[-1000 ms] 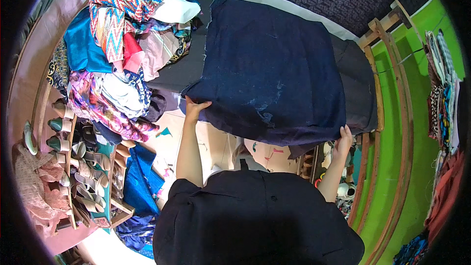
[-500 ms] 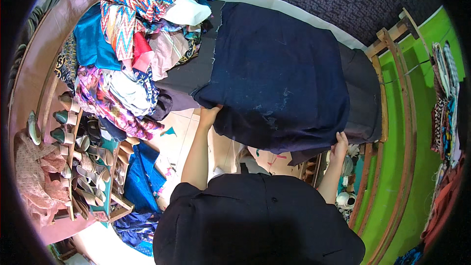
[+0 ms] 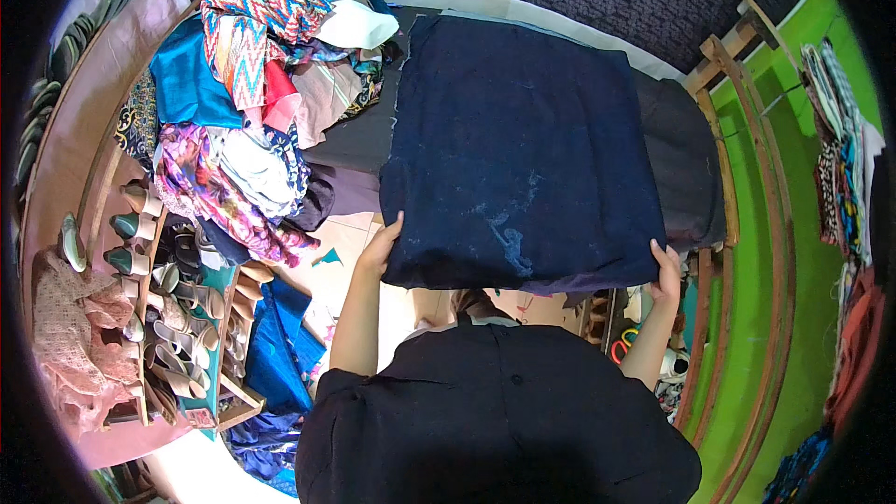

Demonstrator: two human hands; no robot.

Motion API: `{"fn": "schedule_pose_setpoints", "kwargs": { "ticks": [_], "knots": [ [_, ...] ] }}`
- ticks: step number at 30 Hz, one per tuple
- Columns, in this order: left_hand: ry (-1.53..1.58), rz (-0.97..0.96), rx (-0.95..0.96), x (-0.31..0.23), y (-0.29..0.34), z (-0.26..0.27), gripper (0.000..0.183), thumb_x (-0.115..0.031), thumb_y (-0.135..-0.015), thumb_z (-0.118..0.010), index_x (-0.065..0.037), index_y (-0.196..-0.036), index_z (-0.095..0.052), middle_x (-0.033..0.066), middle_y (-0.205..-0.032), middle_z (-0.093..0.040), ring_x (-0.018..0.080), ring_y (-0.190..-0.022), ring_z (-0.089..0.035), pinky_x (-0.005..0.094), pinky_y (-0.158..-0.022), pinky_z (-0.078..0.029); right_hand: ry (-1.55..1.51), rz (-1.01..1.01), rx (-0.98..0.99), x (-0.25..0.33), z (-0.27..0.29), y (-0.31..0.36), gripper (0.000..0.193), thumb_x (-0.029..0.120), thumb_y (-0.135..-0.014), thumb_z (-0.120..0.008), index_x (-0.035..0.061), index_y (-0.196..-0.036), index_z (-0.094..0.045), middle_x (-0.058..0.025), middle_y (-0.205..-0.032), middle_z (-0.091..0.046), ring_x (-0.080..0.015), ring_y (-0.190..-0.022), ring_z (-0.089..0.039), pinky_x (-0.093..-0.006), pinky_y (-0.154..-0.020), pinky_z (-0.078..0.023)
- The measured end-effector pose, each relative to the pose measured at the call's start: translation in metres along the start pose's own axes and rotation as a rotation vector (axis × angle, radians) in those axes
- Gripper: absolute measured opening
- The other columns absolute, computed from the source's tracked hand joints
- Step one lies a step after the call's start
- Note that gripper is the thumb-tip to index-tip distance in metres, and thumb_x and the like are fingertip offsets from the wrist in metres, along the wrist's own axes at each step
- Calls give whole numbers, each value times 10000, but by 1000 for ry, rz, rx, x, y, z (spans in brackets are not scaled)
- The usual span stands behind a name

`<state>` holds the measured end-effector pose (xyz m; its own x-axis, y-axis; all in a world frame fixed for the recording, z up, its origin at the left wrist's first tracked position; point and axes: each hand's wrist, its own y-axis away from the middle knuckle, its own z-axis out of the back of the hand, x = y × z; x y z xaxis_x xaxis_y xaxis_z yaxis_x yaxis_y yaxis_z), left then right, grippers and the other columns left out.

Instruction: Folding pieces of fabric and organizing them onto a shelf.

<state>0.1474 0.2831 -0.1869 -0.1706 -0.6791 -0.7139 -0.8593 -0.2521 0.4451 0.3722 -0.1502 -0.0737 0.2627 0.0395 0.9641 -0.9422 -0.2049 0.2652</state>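
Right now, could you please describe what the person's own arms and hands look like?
The left hand and right hand are bare, without gloves. The forearms are uncovered too, with no watch or bracelet visible. The black top has sleeves that leave the forearms bare.

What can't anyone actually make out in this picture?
All in the head view:
Navy cloth: its underside, facing away.
Left hand: some fingers, hidden by the cloth.
Fabric pile: lower layers, covered by upper ones.
Floor: part of it, hidden by the black top.
Reddish fabric, far right: outer part, lost at the dark rim.
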Motion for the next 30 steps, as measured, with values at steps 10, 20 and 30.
{"fn": "schedule_pose_setpoints", "kwargs": {
  "ticks": [10, 20, 30],
  "knots": [
    [-743, 192, 251, 11, 45, -14, 755, -359, -735, -660, 82, -1256, -336, 162, -1189, -483, 224, -1063, -487, 284, -935, -354, -246, 6, -40, -29, -3, 66, 402, 272, -880, -506, -57, -1112, -498, -117, -1096, -552, -194, -950, -551, -312, -808, -433],
    [-509, -150, 15, 25, 111, 2, 716, -380, -778, -622, 81, -1253, -350, 147, -1217, -456, 210, -1118, -426, 277, -962, -303, -104, 52, -101, -47, 7, 118, 404, 338, -888, -482, 13, -1127, -510, -43, -1040, -589, -129, -860, -575, -239, -728, -449],
    [-555, -160, -50, 39, 149, -13, 655, -282, -773, -648, 64, -1249, -362, 130, -1186, -485, 212, -1073, -465, 282, -936, -335, -121, 99, -68, -75, 31, 144, 270, 196, -886, -487, -21, -1036, -547, -69, -956, -605, -131, -818, -570, -254, -731, -439]
  ]
}}
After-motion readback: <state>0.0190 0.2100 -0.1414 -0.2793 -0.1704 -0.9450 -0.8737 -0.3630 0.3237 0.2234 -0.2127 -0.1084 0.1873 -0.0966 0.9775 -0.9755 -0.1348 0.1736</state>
